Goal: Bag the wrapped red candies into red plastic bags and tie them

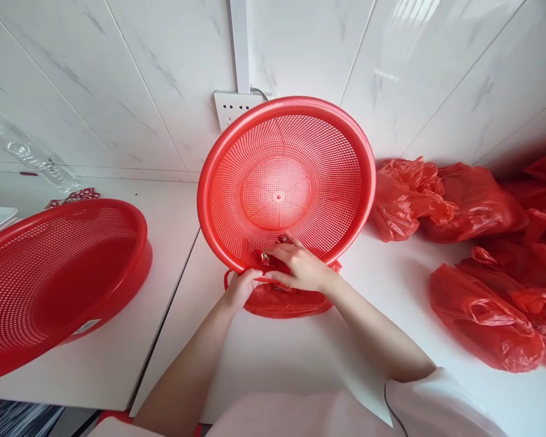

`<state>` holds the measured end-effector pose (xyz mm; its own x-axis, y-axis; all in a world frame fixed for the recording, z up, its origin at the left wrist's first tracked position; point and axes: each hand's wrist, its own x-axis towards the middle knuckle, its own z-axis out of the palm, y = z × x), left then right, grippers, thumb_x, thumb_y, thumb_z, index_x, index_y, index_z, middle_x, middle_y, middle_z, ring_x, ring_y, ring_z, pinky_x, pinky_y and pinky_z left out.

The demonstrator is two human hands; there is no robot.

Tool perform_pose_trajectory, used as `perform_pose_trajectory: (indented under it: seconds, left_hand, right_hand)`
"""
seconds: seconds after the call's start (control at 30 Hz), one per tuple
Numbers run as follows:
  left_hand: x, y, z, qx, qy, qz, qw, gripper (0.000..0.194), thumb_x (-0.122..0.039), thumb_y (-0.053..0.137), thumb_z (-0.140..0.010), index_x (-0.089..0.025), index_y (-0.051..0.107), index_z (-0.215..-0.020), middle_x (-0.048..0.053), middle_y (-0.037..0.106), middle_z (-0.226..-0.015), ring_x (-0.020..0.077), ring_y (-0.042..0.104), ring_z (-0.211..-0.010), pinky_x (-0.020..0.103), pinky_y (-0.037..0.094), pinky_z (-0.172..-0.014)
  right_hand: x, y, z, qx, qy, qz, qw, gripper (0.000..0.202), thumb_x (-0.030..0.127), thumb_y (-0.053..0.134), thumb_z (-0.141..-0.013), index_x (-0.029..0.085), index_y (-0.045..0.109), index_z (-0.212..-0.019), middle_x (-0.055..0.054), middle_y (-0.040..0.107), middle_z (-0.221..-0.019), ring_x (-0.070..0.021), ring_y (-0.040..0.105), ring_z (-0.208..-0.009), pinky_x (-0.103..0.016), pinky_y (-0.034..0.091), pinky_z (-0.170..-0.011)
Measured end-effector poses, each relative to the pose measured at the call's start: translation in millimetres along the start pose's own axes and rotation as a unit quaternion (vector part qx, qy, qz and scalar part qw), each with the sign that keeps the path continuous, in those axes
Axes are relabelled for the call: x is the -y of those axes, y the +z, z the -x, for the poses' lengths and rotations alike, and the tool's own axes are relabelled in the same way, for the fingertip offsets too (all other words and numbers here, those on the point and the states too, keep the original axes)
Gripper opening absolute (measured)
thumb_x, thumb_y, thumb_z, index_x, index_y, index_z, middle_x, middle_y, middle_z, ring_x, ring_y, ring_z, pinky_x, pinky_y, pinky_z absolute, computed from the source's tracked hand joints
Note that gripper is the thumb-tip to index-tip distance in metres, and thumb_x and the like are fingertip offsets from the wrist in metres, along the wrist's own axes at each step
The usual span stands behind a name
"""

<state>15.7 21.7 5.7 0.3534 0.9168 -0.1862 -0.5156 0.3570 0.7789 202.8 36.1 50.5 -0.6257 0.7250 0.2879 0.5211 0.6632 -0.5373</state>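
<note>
A red perforated plastic basket (pixel 279 136) stands tipped on its side, its mouth facing me. Several small wrapped packets (pixel 264 259) with shiny red and gold wrappers lie at its lower rim. Below that rim a red plastic bag (pixel 282 306) rests on the table, with more packets partly visible inside. My left hand (pixel 241 288) is closed on the basket's lower rim, perhaps with the bag's edge too. My right hand (pixel 298 264) reaches over the rim onto the packets, fingers stretched out and thumb near the rim. Its fingertips partly hide the packets.
A second red basket (pixel 134 237) stands at the left. Several filled red plastic bags (pixel 486 315) are piled at the right. A clear plastic bottle (pixel 40 164) lies at the back left. A power socket (pixel 230 108) is on the tiled wall behind. A seam runs across the white table (pixel 250 370).
</note>
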Motion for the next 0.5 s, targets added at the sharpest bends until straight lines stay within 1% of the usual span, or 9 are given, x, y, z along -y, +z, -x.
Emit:
perform_pose_trajectory:
  seconds: [0.03,0.07,0.1,0.17,0.27,0.33,0.4,0.43,0.5]
  left_hand:
    - [-0.8,-1.0,-0.7,-0.008,0.001,0.000,1.000,0.033,-0.013,0.061,-0.072,-0.017,0.069,-0.104,0.006,0.072,-0.097,0.0302,0.065,-0.103,0.046,0.053,-0.088]
    - [-1.9,-2.0,-1.4,-0.016,0.004,-0.001,1.000,0.033,-0.013,0.061,-0.072,-0.016,0.069,-0.104,0.007,0.072,-0.098,0.0304,0.065,-0.102,0.046,0.053,-0.087]
    - [-3.1,-2.9,-1.9,-0.022,0.007,-0.005,1.000,0.033,-0.013,0.061,-0.072,-0.015,0.069,-0.104,0.008,0.071,-0.099,0.0305,0.065,-0.102,0.045,0.053,-0.087]
    - [-6.0,-3.9,-2.5,-0.026,0.011,-0.015,0.999,0.033,-0.013,0.060,-0.072,-0.013,0.069,-0.104,0.009,0.071,-0.102,0.0308,0.064,-0.104,0.045,0.053,-0.088]
    - [-9.7,-3.4,-2.0,-0.019,0.022,-0.019,0.999,0.032,-0.012,0.060,-0.073,-0.013,0.069,-0.103,0.010,0.070,-0.107,0.0301,0.063,-0.107,0.046,0.051,-0.092]
    - [-10.9,-2.4,-1.3,-0.017,0.022,-0.015,1.000,0.033,-0.013,0.060,-0.073,-0.015,0.069,-0.105,0.009,0.069,-0.112,0.0296,0.062,-0.108,0.046,0.050,-0.093]
    - [-11.0,-2.1,-0.8,-0.019,0.018,-0.011,1.000,0.034,-0.014,0.060,-0.074,-0.015,0.068,-0.108,0.009,0.068,-0.114,0.0302,0.062,-0.110,0.047,0.050,-0.094]
    - [-10.8,-2.3,-0.9,-0.021,0.017,-0.013,1.000,0.034,-0.014,0.060,-0.074,-0.015,0.068,-0.108,0.009,0.068,-0.114,0.0307,0.061,-0.111,0.047,0.049,-0.094]
    - [-10.4,-3.4,-1.6,-0.025,0.021,-0.017,0.999,0.033,-0.015,0.061,-0.074,-0.014,0.069,-0.106,0.009,0.069,-0.113,0.0315,0.060,-0.113,0.047,0.049,-0.095]
  right_hand:
    - [1.0,-0.2,0.0,0.007,-0.002,-0.016,1.000,0.046,0.044,0.055,-0.090,0.021,0.050,-0.130,-0.009,0.066,-0.109,-0.0231,0.062,-0.101,-0.048,0.040,-0.102]
    - [1.7,0.4,0.0,0.012,-0.002,-0.027,1.000,0.046,0.045,0.057,-0.089,0.021,0.051,-0.128,-0.009,0.065,-0.110,-0.0230,0.063,-0.099,-0.043,0.046,-0.094]
    - [2.2,1.6,0.1,0.013,0.002,-0.030,0.999,0.046,0.045,0.058,-0.088,0.020,0.052,-0.126,-0.010,0.065,-0.110,-0.0231,0.063,-0.097,-0.039,0.050,-0.087]
    - [2.8,5.0,0.1,0.004,0.016,-0.020,1.000,0.042,0.042,0.059,-0.088,0.019,0.054,-0.123,-0.011,0.065,-0.108,-0.0234,0.063,-0.092,-0.036,0.052,-0.078]
    - [3.4,9.2,-0.3,-0.030,0.041,-0.040,0.998,0.029,0.035,0.053,-0.092,0.019,0.059,-0.116,-0.009,0.067,-0.102,-0.0220,0.065,-0.087,-0.035,0.052,-0.076]
    - [3.0,9.7,-1.1,-0.075,0.069,-0.114,0.988,0.026,0.034,0.054,-0.092,0.020,0.062,-0.113,-0.008,0.068,-0.104,-0.0210,0.066,-0.091,-0.035,0.052,-0.081]
    - [1.5,8.3,-2.1,-0.117,0.114,-0.243,0.956,0.028,0.038,0.057,-0.090,0.020,0.064,-0.111,-0.008,0.070,-0.104,-0.0205,0.067,-0.094,-0.035,0.053,-0.086]
    - [0.2,7.1,-2.6,-0.128,0.140,-0.319,0.928,0.031,0.040,0.060,-0.088,0.019,0.064,-0.110,-0.008,0.071,-0.104,-0.0207,0.068,-0.094,-0.036,0.054,-0.086]
    - [-2.6,3.9,-3.4,-0.133,0.183,-0.460,0.859,0.037,0.044,0.064,-0.085,0.017,0.065,-0.109,-0.008,0.072,-0.102,-0.0212,0.070,-0.091,-0.037,0.057,-0.083]
